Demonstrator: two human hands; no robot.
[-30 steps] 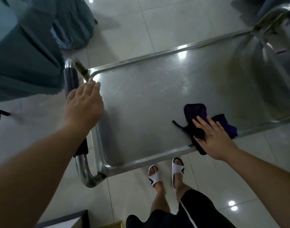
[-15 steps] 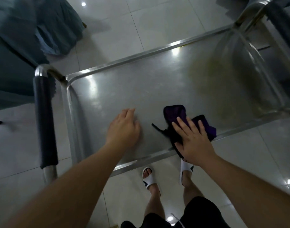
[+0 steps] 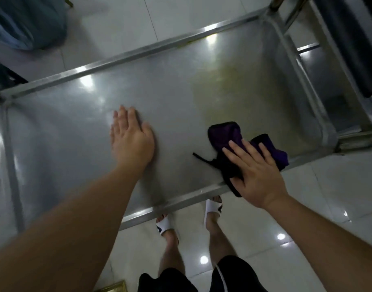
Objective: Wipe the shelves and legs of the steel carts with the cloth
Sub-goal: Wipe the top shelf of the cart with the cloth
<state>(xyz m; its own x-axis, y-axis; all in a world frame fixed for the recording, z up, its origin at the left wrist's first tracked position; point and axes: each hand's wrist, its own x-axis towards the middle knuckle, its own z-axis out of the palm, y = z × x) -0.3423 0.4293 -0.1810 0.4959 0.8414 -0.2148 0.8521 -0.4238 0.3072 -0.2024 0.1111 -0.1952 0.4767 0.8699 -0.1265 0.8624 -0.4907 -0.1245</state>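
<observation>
The steel cart's top shelf [image 3: 180,91] fills the middle of the head view, with a raised rim all round and a yellowish smear toward its right part. A dark purple cloth [image 3: 227,135] lies bunched near the shelf's near rim, on the right. My right hand [image 3: 258,171] presses flat on the cloth's near half, fingers spread. Left of it, my left hand [image 3: 131,140] rests palm down on the bare steel, fingers together, holding nothing.
A black-padded cart handle [image 3: 353,43] stands at the far right beyond the shelf's end. Teal fabric [image 3: 27,22] hangs at the upper left. Glossy white floor tiles surround the cart. My feet in white slides [image 3: 166,225] stand just under the near rim.
My left hand left the padded handle at the cart's left end and came down flat on the middle of the shelf. The view shifted right. My right hand stayed on the cloth.
</observation>
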